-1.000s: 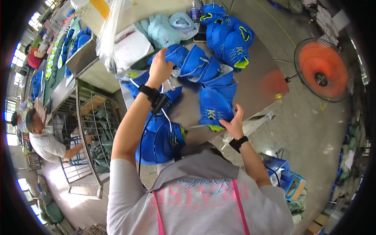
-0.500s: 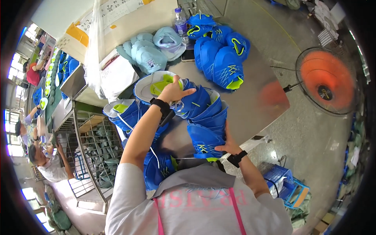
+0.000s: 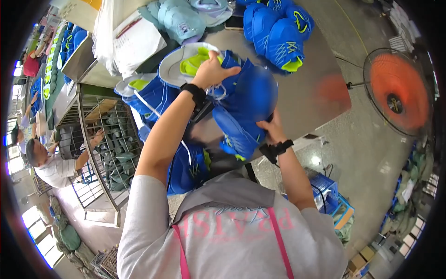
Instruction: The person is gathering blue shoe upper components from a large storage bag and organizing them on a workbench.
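Nested blue shoe uppers [image 3: 234, 124] with yellow-green lining form a row above the metal table, in front of my chest. My left hand [image 3: 214, 72] grips the far-left end of the row, at a grey upper [image 3: 171, 69] with yellow-green lining, its thumb pointing right. On the near-right side, my right hand [image 3: 274, 128] is closed round the edge of the row, its fingertips mostly hidden. A smeared patch covers the middle of the row. More blue uppers [image 3: 144, 100] with white laces lie left of my left forearm, and another group [image 3: 186, 169] sits below it.
Light-blue uppers [image 3: 179, 21] and papers with a pen [image 3: 137, 44] lie at the back left. Another blue stack [image 3: 278, 39] stands at the back right of the metal table [image 3: 316, 88]. An orange fan [image 3: 395, 88] is right; a wire cage cart [image 3: 100, 153] and a person [image 3: 55, 162] are left.
The view has shifted, so the tabletop things sit higher. The near end of the held row has tilted, its lowest upper slanting now. Both hands keep their hold.
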The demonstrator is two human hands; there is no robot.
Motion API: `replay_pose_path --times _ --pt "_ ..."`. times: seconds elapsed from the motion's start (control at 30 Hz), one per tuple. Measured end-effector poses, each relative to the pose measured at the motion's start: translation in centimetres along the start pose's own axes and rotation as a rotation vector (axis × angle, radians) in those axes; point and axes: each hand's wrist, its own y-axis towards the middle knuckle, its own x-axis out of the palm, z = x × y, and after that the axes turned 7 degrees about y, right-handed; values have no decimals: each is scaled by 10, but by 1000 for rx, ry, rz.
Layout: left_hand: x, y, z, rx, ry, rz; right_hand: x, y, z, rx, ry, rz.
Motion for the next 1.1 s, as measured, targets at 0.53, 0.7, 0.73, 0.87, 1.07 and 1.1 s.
replay_pose_path --times 0.53,0.7,0.73,0.87,1.07,1.1 --pt "48 -38 -36 97 34 344 120 -87 46 -344 -1157 131" --pt "48 -22 -34 81 19 257 77 -65 60 -376 -1325 344" --pt "47 -15 -40 112 37 263 61 -62 54 -392 -1166 341" --pt "23 1 -34 69 -50 -54 27 -33 33 -160 -267 182" --pt "39 -10 -13 11 17 107 15 -8 52 -330 -681 263" --pt "40 -14 -13 21 -36 119 18 -7 54 -370 -496 271"
